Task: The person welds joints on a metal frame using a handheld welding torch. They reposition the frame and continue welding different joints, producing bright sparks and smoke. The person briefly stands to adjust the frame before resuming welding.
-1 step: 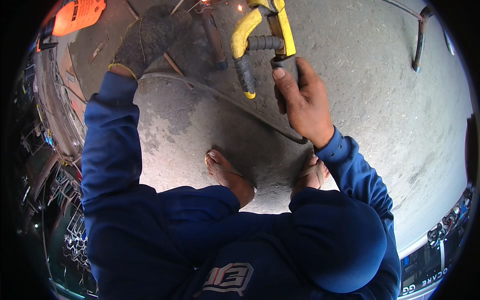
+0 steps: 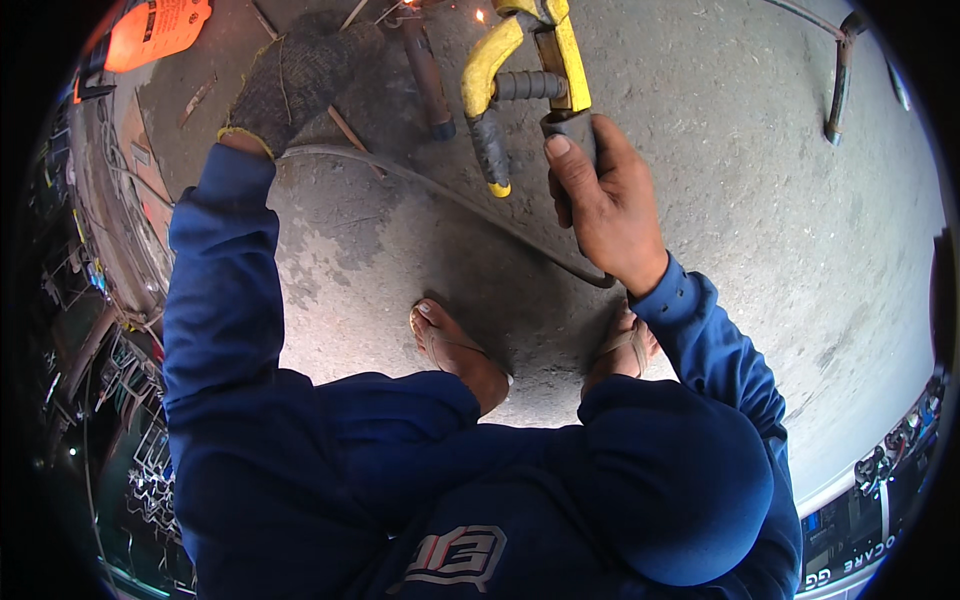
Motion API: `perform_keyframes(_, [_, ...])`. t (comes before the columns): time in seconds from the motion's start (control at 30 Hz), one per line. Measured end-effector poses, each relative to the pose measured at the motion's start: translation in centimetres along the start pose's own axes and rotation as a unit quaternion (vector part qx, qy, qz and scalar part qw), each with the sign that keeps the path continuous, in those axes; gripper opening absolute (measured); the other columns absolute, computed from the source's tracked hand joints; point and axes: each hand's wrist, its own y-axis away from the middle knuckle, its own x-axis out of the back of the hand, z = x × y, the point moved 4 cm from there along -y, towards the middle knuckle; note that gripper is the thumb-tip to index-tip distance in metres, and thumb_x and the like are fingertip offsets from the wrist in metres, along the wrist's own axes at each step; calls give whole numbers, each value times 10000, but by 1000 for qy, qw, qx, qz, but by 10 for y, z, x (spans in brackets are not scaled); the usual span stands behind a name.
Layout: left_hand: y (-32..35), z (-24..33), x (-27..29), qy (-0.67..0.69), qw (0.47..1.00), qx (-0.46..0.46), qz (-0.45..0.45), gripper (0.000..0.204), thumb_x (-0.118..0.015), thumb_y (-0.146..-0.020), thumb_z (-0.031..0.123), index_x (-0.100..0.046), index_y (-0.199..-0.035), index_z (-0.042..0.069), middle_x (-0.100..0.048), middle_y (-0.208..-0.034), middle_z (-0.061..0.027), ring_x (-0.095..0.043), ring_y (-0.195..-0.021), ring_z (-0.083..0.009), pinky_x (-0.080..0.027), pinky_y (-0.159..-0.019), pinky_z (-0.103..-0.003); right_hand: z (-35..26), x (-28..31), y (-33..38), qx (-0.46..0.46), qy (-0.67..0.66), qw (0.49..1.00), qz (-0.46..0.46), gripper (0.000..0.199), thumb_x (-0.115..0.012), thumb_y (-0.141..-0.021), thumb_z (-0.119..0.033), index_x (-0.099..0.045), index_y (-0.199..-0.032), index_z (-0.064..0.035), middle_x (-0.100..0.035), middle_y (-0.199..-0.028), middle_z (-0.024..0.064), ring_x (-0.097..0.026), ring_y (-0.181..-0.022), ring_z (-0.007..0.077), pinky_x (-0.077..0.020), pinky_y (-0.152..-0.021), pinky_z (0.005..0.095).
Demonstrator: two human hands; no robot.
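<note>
Right hand [image 2: 612, 205] closed around handle [image 2: 571, 126] of yellow electrode holder [image 2: 571, 75]; gloved left hand [image 2: 303, 75] left of holder, grasp indiscernible. Sparks [image 2: 480, 16] beside holder suggest welding; next move calls for steady aim.

Electrode holder [image 2: 572, 72]: yellow, surface scuffed, dark handle at the near end, head pointing far; dark-wrapped, yellow-tipped lever on its left side. Brown tube [image 2: 425, 80]: left of holder, orange glow at far end.
</note>
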Motion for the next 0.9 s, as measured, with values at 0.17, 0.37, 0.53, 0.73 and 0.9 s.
perform_keyframes(0.17, [-2,15,6,-123,985,-95,71,349,-632,-919,143,-657,-1267,123,-650,-1191,-162,-666,-985,-320,-567,-818,-392,0,-1,0,8,7,1000,1,481,-673,-950,-421,-591,-988,51,-514,-538,124,-463,-474,170,-392,-472,370])
perform_keyframes(0.37, [3,11,5,24,999,30,27,332,-602,-932,131,-659,-1258,113,-639,-1210,-168,-663,-1017,-312,-565,-832,-389,0,-3,-1,4,0,1000,-4,473,-678,-948,-410,-588,-984,53,-509,-540,132,-458,-475,172,-388,-473,368])
perform_keyframes(0.53, [-6,28,20,-104,980,-156,69,307,-602,-926,115,-661,-1225,77,-667,-1151,-150,-675,-971,-294,-570,-815,-382,0,-3,0,6,13,1000,0,463,-676,-949,-400,-588,-985,53,-508,-543,141,-454,-475,175,-386,-476,369])
perform_keyframes(0.73, [-5,19,6,253,947,198,8,285,-586,-941,187,-667,-1199,99,-676,-1110,-133,-665,-979,-300,-557,-844,-395,0,-4,1,-6,-8,1000,-14,444,-665,-959,-389,-597,-1006,47,-552,-557,114,-538,-503,168,-426,-494,352])
perform_keyframes(0.9, [2,12,5,-28,999,17,-12,390,-622,-877,85,-639,-1266,115,-646,-1187,-178,-615,-1104,-358,-527,-925,-428,-1,-2,5,-5,-37,999,-10,403,-655,-973,-365,-587,-1003,30,-601,-578,79,-584,-523,141,-456,-503,319])
